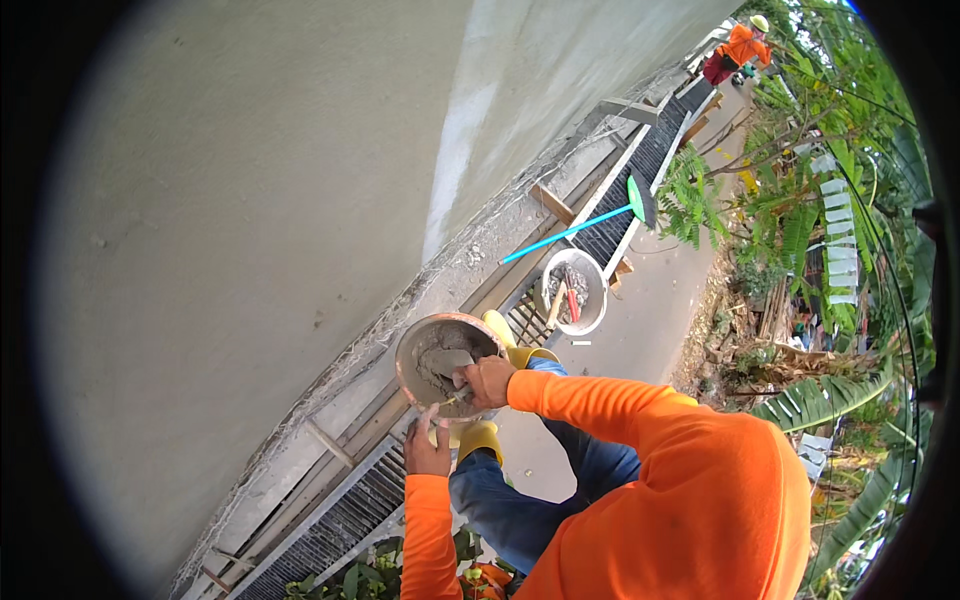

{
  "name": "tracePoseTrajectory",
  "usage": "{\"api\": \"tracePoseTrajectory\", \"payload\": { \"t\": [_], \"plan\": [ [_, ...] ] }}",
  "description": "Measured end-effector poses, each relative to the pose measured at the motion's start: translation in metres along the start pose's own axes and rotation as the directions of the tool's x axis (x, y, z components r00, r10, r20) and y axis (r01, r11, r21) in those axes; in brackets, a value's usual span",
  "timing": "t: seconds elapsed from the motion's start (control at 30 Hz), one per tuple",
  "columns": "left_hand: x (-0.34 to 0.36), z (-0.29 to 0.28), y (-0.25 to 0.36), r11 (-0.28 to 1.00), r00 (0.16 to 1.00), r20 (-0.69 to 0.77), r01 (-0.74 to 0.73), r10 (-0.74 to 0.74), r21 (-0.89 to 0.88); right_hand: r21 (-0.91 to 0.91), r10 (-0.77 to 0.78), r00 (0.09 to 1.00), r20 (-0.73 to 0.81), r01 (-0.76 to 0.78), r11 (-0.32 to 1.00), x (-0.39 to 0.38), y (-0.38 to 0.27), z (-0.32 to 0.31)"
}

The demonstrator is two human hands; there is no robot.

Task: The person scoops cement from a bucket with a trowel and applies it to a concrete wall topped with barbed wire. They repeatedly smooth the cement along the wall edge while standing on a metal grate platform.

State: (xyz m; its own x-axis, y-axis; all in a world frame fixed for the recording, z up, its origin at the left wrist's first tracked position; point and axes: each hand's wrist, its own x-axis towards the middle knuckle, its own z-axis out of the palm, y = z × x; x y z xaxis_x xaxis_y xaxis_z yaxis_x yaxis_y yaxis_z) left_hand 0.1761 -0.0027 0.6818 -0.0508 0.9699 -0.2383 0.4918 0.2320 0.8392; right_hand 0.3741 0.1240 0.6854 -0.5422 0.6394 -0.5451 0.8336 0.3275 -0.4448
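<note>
A round bucket (407,362) with grey wet mortar (433,377) inside stands between my yellow boots on the walkway. My right hand (487,382) reaches over its rim, closed round a trowel (448,361) whose flat blade rests in the mortar. On the near side, my left hand (428,450) has its fingers at the bucket's rim and appears to grip it. A short, thin yellowish piece shows between the two hands; I cannot make out what it belongs to.
Beyond the bucket stands a white pail (603,290) holding tools. A broom (570,236) with a blue handle lies across the slatted walkway (655,150). The grey wall (280,200) rises at left. A drop to a path (650,330) lies right. Another person (742,48) works far off.
</note>
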Motion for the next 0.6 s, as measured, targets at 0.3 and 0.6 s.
{"api": "tracePoseTrajectory", "payload": {
  "t": [0.3, 0.6],
  "plan": [
    [-0.052, -0.021, -0.072, 0.947, 0.889, 0.423, 0.035, -0.175, 0.318, 0.559, 0.467, 0.806, -0.363, -0.213, 0.802, -0.139, 0.138, -0.154],
    [-0.088, -0.059, -0.111, 0.630, 0.565, 0.306, 0.570, -0.767, 0.528, 0.984, 0.842, 0.512, -0.171, 0.134, 0.118, -0.193, 0.336, -0.232]
  ]
}}
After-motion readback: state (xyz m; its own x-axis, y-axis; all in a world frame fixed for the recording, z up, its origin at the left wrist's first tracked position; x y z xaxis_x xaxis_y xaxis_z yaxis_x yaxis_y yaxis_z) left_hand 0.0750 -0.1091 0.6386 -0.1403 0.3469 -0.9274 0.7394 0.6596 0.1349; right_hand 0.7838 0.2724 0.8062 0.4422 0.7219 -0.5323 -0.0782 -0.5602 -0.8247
